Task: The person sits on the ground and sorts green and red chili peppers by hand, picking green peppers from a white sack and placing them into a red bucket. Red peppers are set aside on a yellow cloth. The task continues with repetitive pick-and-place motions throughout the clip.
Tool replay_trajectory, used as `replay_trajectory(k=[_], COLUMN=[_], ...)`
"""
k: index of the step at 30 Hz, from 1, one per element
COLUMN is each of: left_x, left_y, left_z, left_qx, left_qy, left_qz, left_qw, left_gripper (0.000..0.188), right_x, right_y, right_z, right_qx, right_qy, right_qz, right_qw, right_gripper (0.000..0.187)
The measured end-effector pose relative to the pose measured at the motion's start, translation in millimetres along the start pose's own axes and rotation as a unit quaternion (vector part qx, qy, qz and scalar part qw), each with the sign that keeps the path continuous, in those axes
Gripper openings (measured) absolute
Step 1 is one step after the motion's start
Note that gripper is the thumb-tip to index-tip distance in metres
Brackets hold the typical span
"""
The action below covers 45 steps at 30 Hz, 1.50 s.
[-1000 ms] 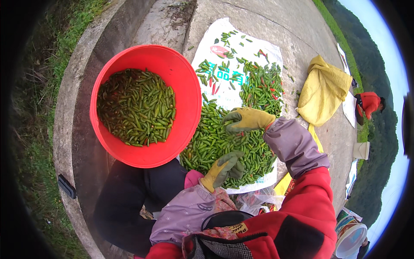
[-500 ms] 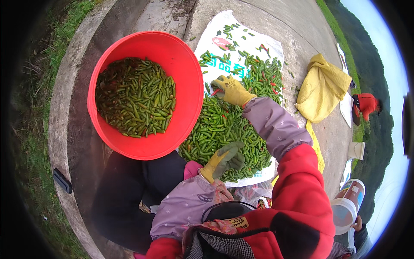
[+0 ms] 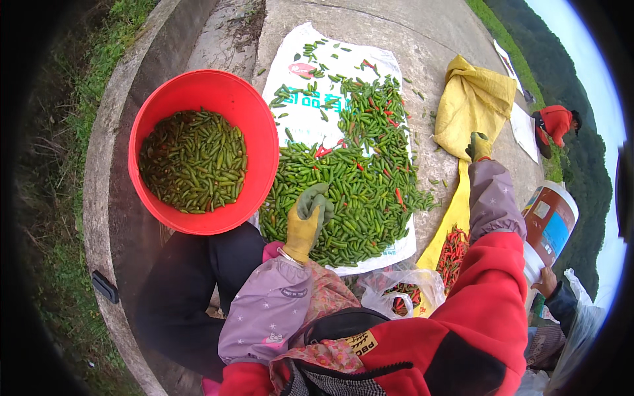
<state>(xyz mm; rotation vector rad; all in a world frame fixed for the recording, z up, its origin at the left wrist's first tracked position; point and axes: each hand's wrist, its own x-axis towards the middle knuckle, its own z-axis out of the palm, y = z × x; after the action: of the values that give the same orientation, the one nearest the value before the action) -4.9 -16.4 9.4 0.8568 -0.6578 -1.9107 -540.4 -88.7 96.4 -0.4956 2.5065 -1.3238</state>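
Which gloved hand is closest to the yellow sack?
The right hand: it is at the near end of the yellow sack, while the left hand is over green peppers on the white sheet.

Outdoor rural spot — concrete paving (image 3: 422,46), low concrete edge (image 3: 96,198), grassy bank (image 3: 66,297), green hillside (image 3: 578,171), blue sky (image 3: 598,86)
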Motion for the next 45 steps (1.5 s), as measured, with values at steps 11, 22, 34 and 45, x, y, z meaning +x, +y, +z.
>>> replay_trajectory(k=[11,22,34,45], left_x=[33.6,-5.8,-41.0,-31.9], left_y=[0.5,5.6,-13.5,-20.0], left_z=[-14.7,-4.4,21.8,23.0], left_qx=[0.739,0.748,0.085,-0.089], left_qy=[-0.048,-0.038,0.072,0.013], left_qz=[0.236,0.29,0.037,-0.063], left_qw=[0.629,0.595,0.993,0.994], left_gripper=[0.046,0.045,0.03,0.033], right_x=[-54.2,-269.7,-289.3,-365.5], right_y=[25.2,-22.1,7.2,20.1], right_z=[18.4,222.0,139.3,80.4], right_qx=[0.02,-0.286,-0.158,-0.145], right_qy=[-0.128,-0.41,-0.431,-0.495], right_qz=[-0.004,-0.645,-0.414,-0.505], right_qw=[0.992,0.578,0.786,0.692], right_gripper=[0.031,0.048,0.035,0.045])
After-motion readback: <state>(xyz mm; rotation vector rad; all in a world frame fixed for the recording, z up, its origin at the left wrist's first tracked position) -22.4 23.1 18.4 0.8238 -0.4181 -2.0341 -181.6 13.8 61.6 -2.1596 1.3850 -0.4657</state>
